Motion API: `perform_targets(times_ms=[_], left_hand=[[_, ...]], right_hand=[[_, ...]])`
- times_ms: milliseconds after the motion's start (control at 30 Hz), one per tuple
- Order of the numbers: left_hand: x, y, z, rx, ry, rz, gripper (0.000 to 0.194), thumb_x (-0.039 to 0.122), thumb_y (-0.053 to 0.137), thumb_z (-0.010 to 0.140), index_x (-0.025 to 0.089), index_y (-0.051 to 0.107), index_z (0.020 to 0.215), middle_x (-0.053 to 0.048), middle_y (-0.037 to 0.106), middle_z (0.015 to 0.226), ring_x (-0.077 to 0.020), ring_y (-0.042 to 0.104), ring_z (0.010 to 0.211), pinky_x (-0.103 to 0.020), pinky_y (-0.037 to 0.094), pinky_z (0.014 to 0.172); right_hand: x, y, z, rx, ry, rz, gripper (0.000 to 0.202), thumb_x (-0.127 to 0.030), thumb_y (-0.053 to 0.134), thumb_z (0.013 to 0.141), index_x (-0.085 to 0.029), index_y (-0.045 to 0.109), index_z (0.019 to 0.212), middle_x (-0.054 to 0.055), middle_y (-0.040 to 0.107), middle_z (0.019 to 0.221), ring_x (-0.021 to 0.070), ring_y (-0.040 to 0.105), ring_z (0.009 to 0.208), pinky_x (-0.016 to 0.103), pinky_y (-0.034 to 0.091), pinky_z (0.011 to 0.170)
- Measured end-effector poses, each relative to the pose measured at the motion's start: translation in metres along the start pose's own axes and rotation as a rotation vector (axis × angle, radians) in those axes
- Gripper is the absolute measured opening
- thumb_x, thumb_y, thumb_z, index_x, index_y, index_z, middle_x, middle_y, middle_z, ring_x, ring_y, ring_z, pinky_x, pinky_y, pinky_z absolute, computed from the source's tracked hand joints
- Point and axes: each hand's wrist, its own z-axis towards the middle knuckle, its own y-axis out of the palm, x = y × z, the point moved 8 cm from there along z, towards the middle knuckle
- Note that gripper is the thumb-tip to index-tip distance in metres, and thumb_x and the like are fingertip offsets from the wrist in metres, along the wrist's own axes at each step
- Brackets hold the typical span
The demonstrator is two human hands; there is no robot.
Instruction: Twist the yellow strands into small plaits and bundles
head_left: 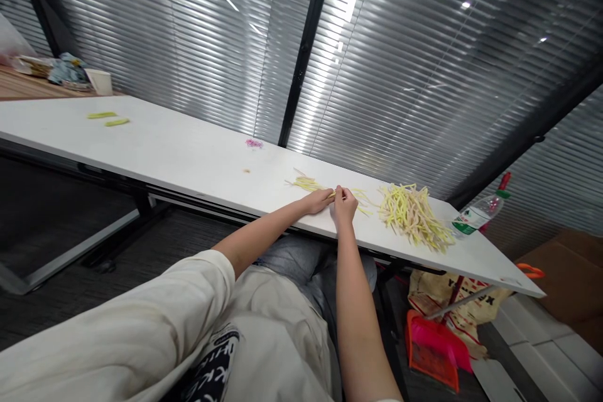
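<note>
Both hands meet at the near edge of a white table (198, 157). My left hand (319, 201) is closed, pinching a thin yellow strip (332, 194) that runs towards the other hand. Fingers bunched, my right hand (345, 205) grips the same strip from the right. Just beyond my left hand lies a small bunch of yellow strips (306, 183). A few loose strips (362, 198) are scattered right of my right hand. Farther right is a large heap of yellow and pale strips (412, 213). The strips' material is too small to make out.
A plastic bottle (475, 215) lies tilted by the heap. Pink bits (254, 143) sit near the back edge. Two yellow-green bundles (102, 115) and a white cup (100, 81) are at far left. A red dustpan (433, 345) stands on the floor; blinds (211, 44) rise behind.
</note>
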Motion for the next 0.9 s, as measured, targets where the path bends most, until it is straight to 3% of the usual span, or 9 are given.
perform_targets(times_ms=[500,900], left_hand=[[0.000,0.002,0.001,-0.001,0.028,-0.094,0.042,0.040,0.039,0.091,0.014,0.051,0.122,-0.011,0.061,0.118,-0.0223,0.056,0.106,-0.031,0.042,0.091],[0.005,-0.002,-0.002,0.005,0.003,-0.043,0.047,0.044,0.034,0.092,0.014,0.048,0.125,-0.011,0.062,0.116,-0.0230,0.058,0.103,-0.032,0.043,0.088]], right_hand=[[0.009,0.009,0.004,-0.037,0.049,0.139,0.029,-0.043,0.049,0.078,-0.017,0.061,0.074,0.001,0.060,0.068,0.0135,0.050,0.060,0.025,0.039,0.060],[0.002,0.007,0.000,-0.062,-0.007,0.021,0.041,-0.050,0.037,0.086,-0.019,0.058,0.070,-0.001,0.055,0.061,0.0133,0.044,0.058,0.024,0.034,0.059]])
